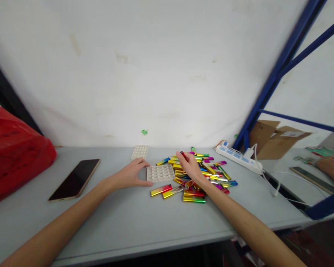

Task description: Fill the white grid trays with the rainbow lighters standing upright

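Several shiny lighters [194,199] in gold, red, green, blue and purple lie in a loose pile right of the middle of the table. Over the pile is my right hand [191,167], closed with one dark-ended lighter [183,155] between thumb and fingers; most of that lighter is hidden. A pale tray with rows of small hollows [160,173] lies just left of the pile. My left hand [132,174] is at the tray's left side, thumb and fingers spread apart around that edge. Whether it presses on the tray is hard to tell.
A second pale tray [140,152] lies near the wall. To the left are a phone [75,180] and a red plastic bag [13,148]. On the right are a white power strip [238,158], a blue frame [267,89], a cardboard box [269,142] and another person's hand [332,167].
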Motion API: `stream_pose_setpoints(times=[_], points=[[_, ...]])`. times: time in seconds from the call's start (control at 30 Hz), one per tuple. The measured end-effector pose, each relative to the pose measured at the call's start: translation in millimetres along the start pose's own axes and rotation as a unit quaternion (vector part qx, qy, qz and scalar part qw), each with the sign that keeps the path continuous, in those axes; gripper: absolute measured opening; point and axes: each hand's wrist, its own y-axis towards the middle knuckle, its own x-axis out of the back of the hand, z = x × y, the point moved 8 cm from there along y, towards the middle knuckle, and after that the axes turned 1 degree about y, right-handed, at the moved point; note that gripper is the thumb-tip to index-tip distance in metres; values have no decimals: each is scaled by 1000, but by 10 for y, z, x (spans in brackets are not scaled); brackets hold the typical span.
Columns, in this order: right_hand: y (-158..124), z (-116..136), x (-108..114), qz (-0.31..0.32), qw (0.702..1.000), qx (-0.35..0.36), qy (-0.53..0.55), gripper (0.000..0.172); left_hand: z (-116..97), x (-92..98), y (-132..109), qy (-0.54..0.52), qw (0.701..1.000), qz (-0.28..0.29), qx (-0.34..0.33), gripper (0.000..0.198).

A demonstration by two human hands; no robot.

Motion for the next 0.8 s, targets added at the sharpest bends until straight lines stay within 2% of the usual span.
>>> stream_pose_setpoints(times=[0.17, 0.37, 0.5, 0.57, 0.67, 0.73, 0.8], points=[[-57, 123, 81, -67, 994, 41, -82, 55, -12, 9, -1, -6, 1000, -7, -1, 77], [-56, 146, 62, -88, 991, 44, -86, 47, -8, 14, -4, -8, 1000, -20, -3, 75], [-62, 193, 56, -84, 990, 60, -94, 50, -9, 14, -2, -13, 1000, -18, -4, 75], [-61, 238, 32, -62, 990, 72, -105, 49, -16, 22, -5, -18, 1000, -17, -6, 74], [-53, 317, -115, 32, 989, 95, -114, 43, -19, 42, -13, -23, 999, -19, -10, 75], [-58, 398, -251, 94, 978, 132, -129, 43, -4, 50, -18, -25, 999, -22, -7, 75], [-58, 481, -382, 122, 962, 178, -168, 45, 18, 48, -22, -25, 999, -26, -2, 72]])
